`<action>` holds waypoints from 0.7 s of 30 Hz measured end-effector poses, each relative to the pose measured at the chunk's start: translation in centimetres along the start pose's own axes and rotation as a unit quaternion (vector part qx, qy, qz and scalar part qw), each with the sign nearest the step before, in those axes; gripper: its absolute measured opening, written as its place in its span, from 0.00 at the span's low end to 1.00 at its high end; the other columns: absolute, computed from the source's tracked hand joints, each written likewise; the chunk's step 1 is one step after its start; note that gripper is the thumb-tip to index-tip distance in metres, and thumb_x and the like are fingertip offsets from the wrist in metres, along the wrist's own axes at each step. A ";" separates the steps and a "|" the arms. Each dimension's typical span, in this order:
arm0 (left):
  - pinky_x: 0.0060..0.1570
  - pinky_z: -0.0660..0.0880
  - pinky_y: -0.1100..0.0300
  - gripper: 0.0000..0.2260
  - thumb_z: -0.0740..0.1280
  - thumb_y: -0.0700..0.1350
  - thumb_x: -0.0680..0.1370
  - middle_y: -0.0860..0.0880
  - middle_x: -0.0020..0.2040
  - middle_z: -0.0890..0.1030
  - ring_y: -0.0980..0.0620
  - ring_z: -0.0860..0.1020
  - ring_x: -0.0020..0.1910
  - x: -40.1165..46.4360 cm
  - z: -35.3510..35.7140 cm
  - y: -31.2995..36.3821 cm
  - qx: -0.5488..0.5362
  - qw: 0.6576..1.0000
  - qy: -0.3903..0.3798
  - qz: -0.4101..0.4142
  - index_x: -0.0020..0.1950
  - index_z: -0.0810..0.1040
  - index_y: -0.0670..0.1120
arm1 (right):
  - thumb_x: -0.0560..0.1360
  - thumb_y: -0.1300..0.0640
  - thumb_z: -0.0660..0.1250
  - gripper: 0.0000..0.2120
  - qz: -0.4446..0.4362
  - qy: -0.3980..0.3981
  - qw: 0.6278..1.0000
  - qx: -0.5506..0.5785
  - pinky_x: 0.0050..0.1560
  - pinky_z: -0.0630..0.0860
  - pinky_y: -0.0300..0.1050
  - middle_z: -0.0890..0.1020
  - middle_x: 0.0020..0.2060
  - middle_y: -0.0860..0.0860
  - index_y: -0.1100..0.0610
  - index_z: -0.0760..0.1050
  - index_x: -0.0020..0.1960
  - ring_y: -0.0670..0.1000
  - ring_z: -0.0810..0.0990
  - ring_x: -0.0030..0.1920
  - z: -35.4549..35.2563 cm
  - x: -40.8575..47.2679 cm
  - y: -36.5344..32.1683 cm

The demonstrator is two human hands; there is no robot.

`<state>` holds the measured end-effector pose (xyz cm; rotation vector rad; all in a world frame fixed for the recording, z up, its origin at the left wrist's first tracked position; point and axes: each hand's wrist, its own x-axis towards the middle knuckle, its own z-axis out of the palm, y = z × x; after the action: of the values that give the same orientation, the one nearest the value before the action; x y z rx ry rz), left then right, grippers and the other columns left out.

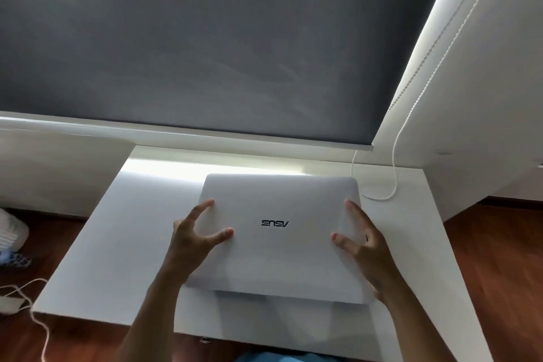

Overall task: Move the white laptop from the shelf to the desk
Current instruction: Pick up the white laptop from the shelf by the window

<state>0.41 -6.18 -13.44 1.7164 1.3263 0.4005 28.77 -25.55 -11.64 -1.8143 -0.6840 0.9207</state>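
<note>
White all over, the closed laptop (279,232) sits over the middle of the white tabletop (117,244), its lid up and the dark logo reading upside down from where the person stands. Its near edge looks raised a little above the surface, with a shadow under it; the far edge lies close to the bright strip of light at the back. The left hand (191,241) grips the left side of the lid, index finger stretched along the edge and thumb pressed on top. The right hand (361,244) clasps the right side the same way, thumb on the lid and the other fingers wrapped around the edge, so both hands hold the laptop between them. Behind the tabletop a grey roller blind (205,38) covers the window, and its white bead cord (393,173) hangs down and loops onto the back right corner of the tabletop, just beside the laptop. Reddish wooden floor (493,273) shows either side, with a white cable (35,317) trailing at lower left.
</note>
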 end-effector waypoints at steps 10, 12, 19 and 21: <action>0.55 0.74 0.51 0.33 0.72 0.66 0.61 0.42 0.63 0.73 0.41 0.74 0.61 -2.5 2.6 -0.3 0.030 0.997 0.077 0.008 0.65 0.76 0.59 | 0.71 0.49 0.72 0.36 -0.001 0.008 0.999 -0.039 0.74 0.66 0.55 0.68 0.76 0.47 0.45 0.65 0.77 0.51 0.68 0.74 -0.5 0.1 1.3; 0.55 0.74 0.50 0.34 0.72 0.68 0.61 0.43 0.63 0.74 0.42 0.74 0.62 -2.5 2.6 -0.6 0.030 0.996 0.081 0.003 0.65 0.76 0.60 | 0.70 0.48 0.71 0.37 -0.010 0.005 0.999 -0.043 0.71 0.65 0.48 0.67 0.76 0.45 0.45 0.64 0.77 0.47 0.66 0.74 -0.3 -0.1 1.5; 0.60 0.73 0.48 0.33 0.74 0.64 0.63 0.46 0.68 0.76 0.42 0.74 0.65 -3.4 2.5 0.3 0.016 0.996 0.085 0.010 0.66 0.76 0.56 | 0.69 0.44 0.70 0.36 -0.016 0.004 0.998 -0.062 0.70 0.66 0.46 0.68 0.73 0.39 0.41 0.65 0.76 0.44 0.66 0.72 -0.6 0.3 2.3; 0.61 0.73 0.50 0.30 0.76 0.60 0.64 0.47 0.68 0.77 0.44 0.74 0.66 -4.0 2.4 0.3 0.007 0.996 0.094 -0.004 0.65 0.77 0.56 | 0.69 0.45 0.70 0.36 -0.015 -0.010 0.997 -0.071 0.69 0.66 0.46 0.68 0.72 0.39 0.43 0.65 0.76 0.43 0.66 0.70 -0.7 0.5 2.3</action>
<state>0.77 -10.79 -13.50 1.7168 1.4718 0.5601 29.76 -26.37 -13.72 -1.9156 -0.8040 0.8922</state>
